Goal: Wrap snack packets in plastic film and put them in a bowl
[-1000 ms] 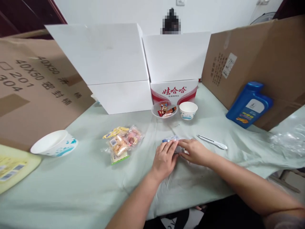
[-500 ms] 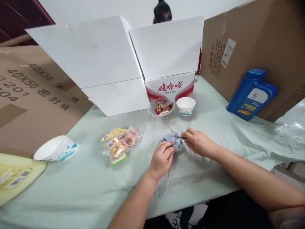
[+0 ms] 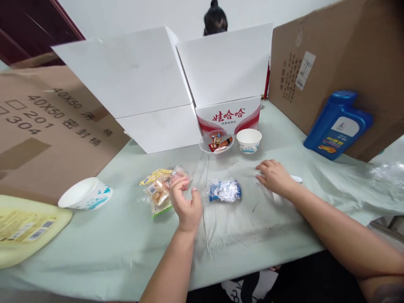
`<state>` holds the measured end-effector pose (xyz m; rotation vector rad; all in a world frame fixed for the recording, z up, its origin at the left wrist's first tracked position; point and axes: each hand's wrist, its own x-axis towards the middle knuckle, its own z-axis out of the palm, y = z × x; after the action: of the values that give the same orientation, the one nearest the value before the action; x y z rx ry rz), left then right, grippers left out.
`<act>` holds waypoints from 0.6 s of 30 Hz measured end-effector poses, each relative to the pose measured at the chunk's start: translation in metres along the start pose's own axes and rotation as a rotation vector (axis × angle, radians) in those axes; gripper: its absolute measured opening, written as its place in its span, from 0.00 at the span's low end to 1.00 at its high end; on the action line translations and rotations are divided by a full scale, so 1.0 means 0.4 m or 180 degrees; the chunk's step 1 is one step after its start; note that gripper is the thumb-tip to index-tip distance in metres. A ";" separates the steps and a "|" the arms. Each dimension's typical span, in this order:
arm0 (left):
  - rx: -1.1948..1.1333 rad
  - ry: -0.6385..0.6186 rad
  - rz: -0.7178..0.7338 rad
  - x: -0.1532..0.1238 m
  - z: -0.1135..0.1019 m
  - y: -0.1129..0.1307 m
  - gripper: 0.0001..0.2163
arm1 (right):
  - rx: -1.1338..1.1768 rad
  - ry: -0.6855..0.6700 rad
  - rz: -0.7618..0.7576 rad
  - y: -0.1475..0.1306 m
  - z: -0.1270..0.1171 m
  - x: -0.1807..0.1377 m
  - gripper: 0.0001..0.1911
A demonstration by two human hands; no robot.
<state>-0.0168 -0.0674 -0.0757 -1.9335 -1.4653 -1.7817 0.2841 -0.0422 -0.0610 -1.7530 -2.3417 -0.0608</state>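
We are judging the blue-printed plastic packet (image 3: 224, 190) light, crinkly, slippery and best pinched at its short ends, as it is lying on the tablecloth (image 3: 230, 261) between our loosely open, empty left hand (image 3: 188, 206) and our palm-down right hand (image 3: 275, 179), whose underside is staying hidden, leaving any grip uncertain.

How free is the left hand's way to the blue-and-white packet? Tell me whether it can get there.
Probably yes: the left hand looks empty and open beside the blue-and-white packet, with only pale green tablecloth showing between them.
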 end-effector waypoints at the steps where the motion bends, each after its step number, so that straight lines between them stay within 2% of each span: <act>1: -0.0048 -0.0201 0.0105 0.002 -0.002 0.004 0.14 | 0.0370 0.0167 -0.0272 -0.024 0.005 -0.004 0.18; 3: -0.0041 -0.0923 0.0270 -0.002 0.001 0.013 0.19 | 0.1000 0.0361 -0.0887 -0.085 0.019 -0.012 0.28; 6: 0.0043 -0.1973 0.0264 -0.020 0.018 0.023 0.23 | 0.1302 0.0253 -0.1577 -0.168 0.041 -0.021 0.44; 8: -0.0009 -0.2335 0.0137 -0.030 0.026 0.023 0.20 | 0.1275 0.0092 -0.1757 -0.195 0.050 -0.020 0.43; 10: -0.0122 -0.2444 0.0008 -0.031 0.026 0.018 0.14 | 0.1287 0.0030 -0.1801 -0.191 0.048 -0.015 0.33; 13: -0.0174 -0.2339 -0.0108 -0.020 0.016 0.004 0.05 | 0.1498 0.0108 -0.1778 -0.141 0.023 -0.007 0.14; 15: -0.0093 -0.2164 -0.0085 -0.009 0.008 -0.007 0.03 | 0.1678 0.0139 -0.1633 -0.098 0.000 -0.004 0.08; 18: 0.0111 -0.1882 0.0099 0.007 -0.002 -0.016 0.04 | 0.1865 -0.0006 -0.1192 -0.044 -0.027 -0.003 0.04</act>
<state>-0.0225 -0.0631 -0.0762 -2.5833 -1.5799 -1.2038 0.2692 -0.0500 -0.0491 -1.0338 -2.3295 0.5122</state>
